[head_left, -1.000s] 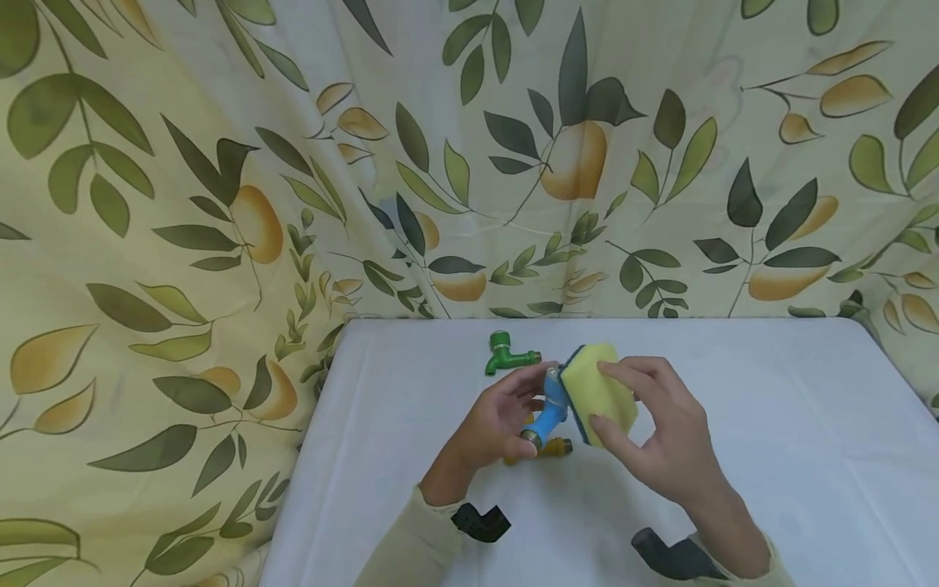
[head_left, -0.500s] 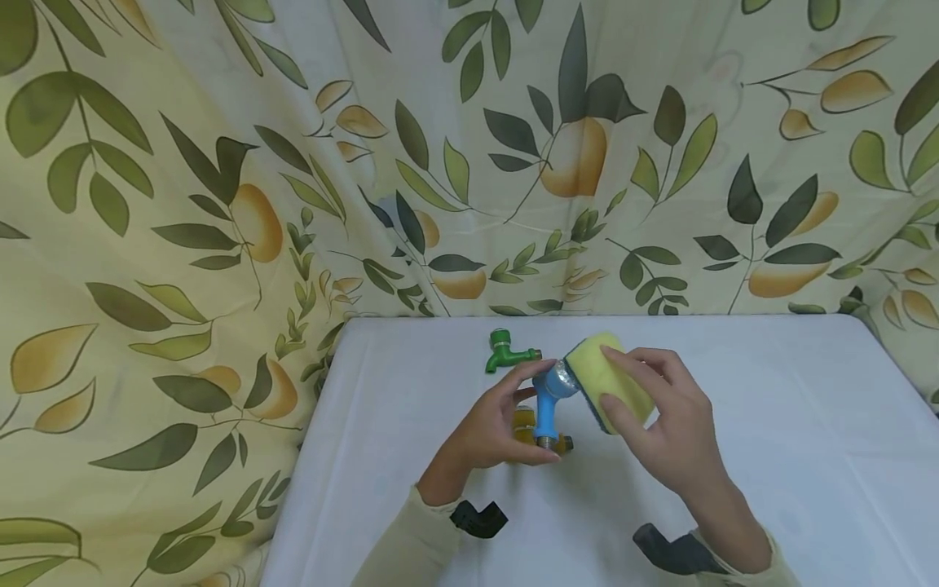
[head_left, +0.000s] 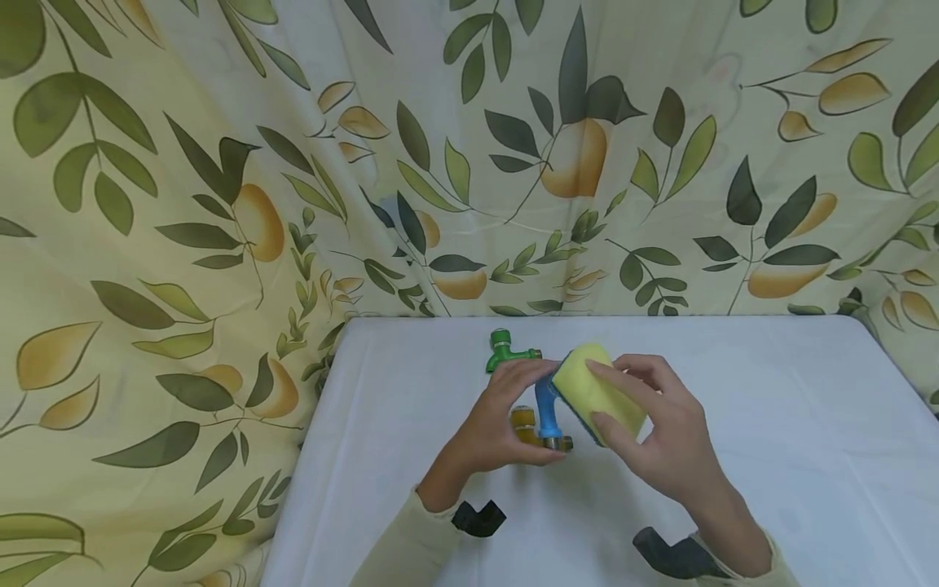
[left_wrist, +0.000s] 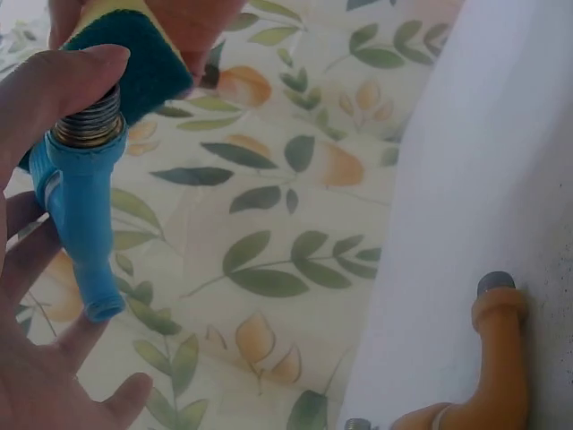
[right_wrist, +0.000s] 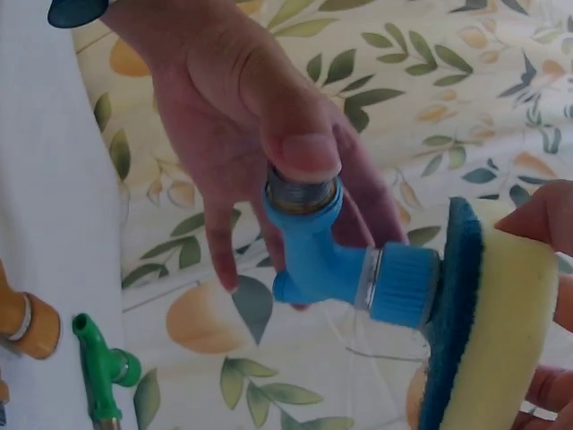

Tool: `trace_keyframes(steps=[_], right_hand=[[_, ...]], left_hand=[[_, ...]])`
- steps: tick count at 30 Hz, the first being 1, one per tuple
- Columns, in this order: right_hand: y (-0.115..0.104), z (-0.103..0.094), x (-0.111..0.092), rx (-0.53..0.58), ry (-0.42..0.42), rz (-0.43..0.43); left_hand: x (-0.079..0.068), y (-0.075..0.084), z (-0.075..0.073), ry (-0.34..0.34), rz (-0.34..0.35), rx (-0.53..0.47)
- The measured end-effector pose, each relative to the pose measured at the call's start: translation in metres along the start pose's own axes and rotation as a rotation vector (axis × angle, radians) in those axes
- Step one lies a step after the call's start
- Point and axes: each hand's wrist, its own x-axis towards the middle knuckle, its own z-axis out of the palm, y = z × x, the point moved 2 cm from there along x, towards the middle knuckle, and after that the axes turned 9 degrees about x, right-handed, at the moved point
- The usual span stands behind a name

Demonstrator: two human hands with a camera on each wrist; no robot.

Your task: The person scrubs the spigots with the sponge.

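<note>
My left hand (head_left: pixel 499 420) holds a blue faucet (head_left: pixel 547 408), the thumb on its threaded metal end and fingers behind the body. In the right wrist view the blue faucet (right_wrist: pixel 322 260) shows its ribbed knob against the dark scouring side of a sponge (right_wrist: pixel 492 331). My right hand (head_left: pixel 663 428) pinches that yellow sponge (head_left: pixel 600 393) between thumb and fingers. From the left wrist view, the sponge's dark green face (left_wrist: pixel 134 58) sits behind the left thumb. Both hands are raised over the table.
A green faucet (head_left: pixel 506 352) lies on the white-covered table (head_left: pixel 770 456) toward the back. Below the left hand is an orange-yellow faucet (head_left: pixel 523 420), partly hidden; the left wrist view shows its orange body (left_wrist: pixel 501 358). A leaf-and-fruit patterned curtain (head_left: pixel 455 163) hangs behind the table.
The blue faucet has turned from slanting to nearly upright in my left hand. The sponge moved up and right, then back left and down over the knob.
</note>
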Motion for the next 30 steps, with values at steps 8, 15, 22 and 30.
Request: trace_keyframes(steps=[8, 15, 22, 30], right_hand=[[0.002, -0.002, 0.000, 0.046, 0.020, 0.001], [0.002, -0.003, 0.000, 0.052, 0.052, -0.019], [0.006, 0.003, 0.000, 0.031, 0.129, -0.127], [0.004, 0.007, 0.000, -0.062, 0.203, -0.296]], left_hand=[[0.002, 0.008, -0.002, 0.068, 0.115, 0.162], [0.003, 0.013, -0.004, 0.094, 0.126, 0.196], [0.001, 0.014, -0.001, 0.050, -0.048, -0.051], [0.000, 0.014, -0.001, 0.035, -0.116, -0.236]])
